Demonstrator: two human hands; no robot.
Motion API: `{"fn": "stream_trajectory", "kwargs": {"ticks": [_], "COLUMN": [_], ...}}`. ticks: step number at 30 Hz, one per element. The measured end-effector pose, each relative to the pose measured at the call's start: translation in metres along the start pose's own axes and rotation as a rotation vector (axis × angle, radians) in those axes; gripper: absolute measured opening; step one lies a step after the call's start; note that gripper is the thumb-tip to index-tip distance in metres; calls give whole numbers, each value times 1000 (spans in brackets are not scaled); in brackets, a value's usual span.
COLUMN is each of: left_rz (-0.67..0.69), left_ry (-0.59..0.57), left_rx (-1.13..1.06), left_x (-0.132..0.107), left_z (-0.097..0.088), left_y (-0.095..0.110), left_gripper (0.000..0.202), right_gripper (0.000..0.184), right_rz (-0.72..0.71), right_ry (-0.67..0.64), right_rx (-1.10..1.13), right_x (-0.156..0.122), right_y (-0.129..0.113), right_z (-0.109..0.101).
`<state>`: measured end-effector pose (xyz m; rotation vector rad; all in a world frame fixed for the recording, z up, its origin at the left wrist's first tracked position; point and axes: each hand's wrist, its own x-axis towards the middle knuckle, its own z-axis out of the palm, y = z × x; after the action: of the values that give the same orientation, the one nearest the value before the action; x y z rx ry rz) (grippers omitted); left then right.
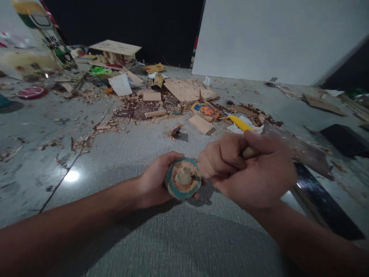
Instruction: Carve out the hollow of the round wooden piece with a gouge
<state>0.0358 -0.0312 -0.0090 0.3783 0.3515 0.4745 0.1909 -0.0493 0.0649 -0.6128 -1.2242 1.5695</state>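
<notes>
Presently, the left hand (157,179) is holding a round wooden disc (184,194) in the near middle of the scene, above the grey surface (129,150). Its thumb is lying along the far left edge of the disc, and its other fingers are going underneath, so they are clamping the piece. The disc is showing a blue-green rim and a rough, pale carved hollow with a raised part in the middle. To the right, the right hand (250,171) is making a fist, its fingers closing together around a tool (249,153). The tool is mostly hiding inside this hand, and its end is pointing at the right side of the hollow; I cannot tell exactly how it is touching the wood. Farther, a dark chip (175,132) is lying alone, and behind it a small block (201,124), a yellow cutter (240,124) and a wide board (187,89) are resting among shavings (129,102). On the far left, a tall box (59,48) is standing.
</notes>
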Motion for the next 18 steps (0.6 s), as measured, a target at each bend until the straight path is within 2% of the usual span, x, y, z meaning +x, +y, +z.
{"fn": "stream_trajectory", "kwargs": {"ticks": [5,8,11,14,18], "left_rz": [-11,-23,-18,-8,-12], "left_ry": [-4,25,6,-24,-3], "left_rx": [6,3,-11,-28,-34], "left_x": [-2,-2,-2,-2,-2], "left_z": [-2,-1,-1,-1,-3], "left_y": [1,1,1,1,2], "left_gripper": [41,45,42,40,42], "right_gripper": [56,57,57,56,51], "right_rz": [-19,-60,-90,-103,-153], "right_ry": [-11,16,42,44,30], "right_rx": [-10,13,27,49,28], "right_x": [-2,-5,-7,-7,-6], "right_y": [-6,-11,-12,-11,-3], "right_z": [1,3,7,9,7]}}
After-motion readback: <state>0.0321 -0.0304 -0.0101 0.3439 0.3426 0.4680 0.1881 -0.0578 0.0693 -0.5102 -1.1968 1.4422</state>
